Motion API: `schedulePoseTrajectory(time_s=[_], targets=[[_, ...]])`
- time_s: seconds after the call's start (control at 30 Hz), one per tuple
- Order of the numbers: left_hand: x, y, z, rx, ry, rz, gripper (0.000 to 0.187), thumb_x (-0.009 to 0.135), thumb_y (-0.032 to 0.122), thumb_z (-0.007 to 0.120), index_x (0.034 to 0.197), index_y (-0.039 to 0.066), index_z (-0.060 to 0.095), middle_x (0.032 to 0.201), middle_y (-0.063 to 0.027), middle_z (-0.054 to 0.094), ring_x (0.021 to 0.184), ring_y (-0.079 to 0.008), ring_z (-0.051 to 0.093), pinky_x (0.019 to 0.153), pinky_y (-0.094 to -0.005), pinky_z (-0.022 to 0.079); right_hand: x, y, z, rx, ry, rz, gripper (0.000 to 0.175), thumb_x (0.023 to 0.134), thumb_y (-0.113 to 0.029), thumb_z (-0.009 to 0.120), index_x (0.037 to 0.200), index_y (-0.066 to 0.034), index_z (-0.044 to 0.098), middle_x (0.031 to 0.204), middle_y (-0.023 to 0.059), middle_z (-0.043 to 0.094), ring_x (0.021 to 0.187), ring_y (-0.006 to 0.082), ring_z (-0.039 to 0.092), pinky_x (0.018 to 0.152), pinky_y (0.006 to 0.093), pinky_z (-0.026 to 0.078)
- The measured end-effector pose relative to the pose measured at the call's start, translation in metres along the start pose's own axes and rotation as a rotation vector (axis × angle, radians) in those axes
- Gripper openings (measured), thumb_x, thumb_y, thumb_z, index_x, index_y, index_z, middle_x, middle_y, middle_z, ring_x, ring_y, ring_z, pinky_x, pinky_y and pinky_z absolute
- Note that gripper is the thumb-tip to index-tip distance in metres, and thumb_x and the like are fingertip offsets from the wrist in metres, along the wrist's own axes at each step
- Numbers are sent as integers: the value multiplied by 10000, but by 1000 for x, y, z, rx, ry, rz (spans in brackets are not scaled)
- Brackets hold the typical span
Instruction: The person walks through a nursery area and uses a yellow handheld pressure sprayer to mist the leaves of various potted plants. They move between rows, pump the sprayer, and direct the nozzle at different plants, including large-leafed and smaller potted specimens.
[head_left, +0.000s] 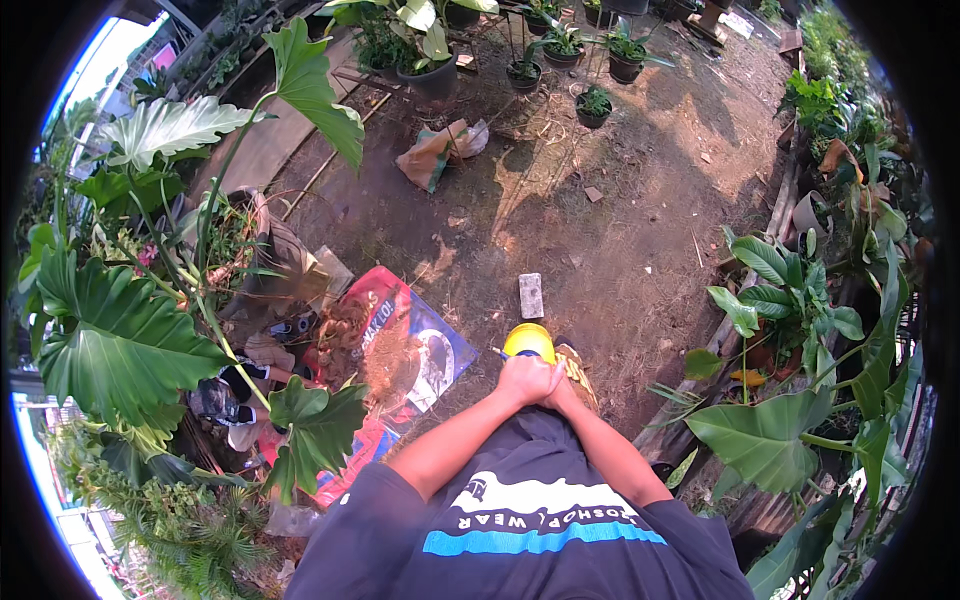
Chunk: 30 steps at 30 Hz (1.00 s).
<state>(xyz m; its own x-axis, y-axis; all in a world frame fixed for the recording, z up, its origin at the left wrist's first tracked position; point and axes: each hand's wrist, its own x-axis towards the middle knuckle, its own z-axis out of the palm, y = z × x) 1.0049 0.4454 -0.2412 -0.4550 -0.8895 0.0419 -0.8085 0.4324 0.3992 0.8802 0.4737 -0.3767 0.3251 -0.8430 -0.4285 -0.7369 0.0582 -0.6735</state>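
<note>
A yellow plastic container (529, 341) with a blue part and a small nozzle-like tip stands out in front of my waist; it looks like a hand sprayer. My left hand (523, 380) is closed over its near end. Pressed against it, my right hand (558, 388) also grips there, its fingers mostly hidden. Just beyond the container, a grey concrete block (531, 295) lies on the soil. A patterned yellow-and-brown shoe (576, 375) shows beside my right hand.
To the left, a red-and-blue printed tarp (442, 360) bears brown fibrous material (390, 367). Another person's arm (281, 375) reaches in there behind large leaves (127, 337). Potted plants (431, 79) stand ahead, near a crumpled sack (435, 154). Leafy plants and a log edging (712, 352) line the right.
</note>
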Motion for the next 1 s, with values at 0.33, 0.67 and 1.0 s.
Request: schedulePoseTrajectory(time_s=[0.33,0.67,1.0], targets=[[11,31,-60,-275,-246,-362,640,979,498,506,674,-31,697,673,-253,667,665,-446,688,658,-533,571,10,20,-7,76,-76,228,418,778,-350,718,1050,-33,709,1024,244,715,993,417,685,865,476,542],[-6,44,-101,-235,-116,-305,582,1017,440,463,668,32,688,605,-201,652,574,-411,674,531,-519,549,23,17,-5,104,-245,297,541,763,-399,737,1149,-26,673,1131,253,700,1062,409,676,904,479,535],[-15,-5,5,-81,-28,-64,570,988,428,483,623,48,701,615,-171,665,528,-367,659,493,-496,532,14,-2,-5,-100,-217,171,590,748,-416,756,1190,-38,660,1159,239,699,1097,396,671,942,467,535]])
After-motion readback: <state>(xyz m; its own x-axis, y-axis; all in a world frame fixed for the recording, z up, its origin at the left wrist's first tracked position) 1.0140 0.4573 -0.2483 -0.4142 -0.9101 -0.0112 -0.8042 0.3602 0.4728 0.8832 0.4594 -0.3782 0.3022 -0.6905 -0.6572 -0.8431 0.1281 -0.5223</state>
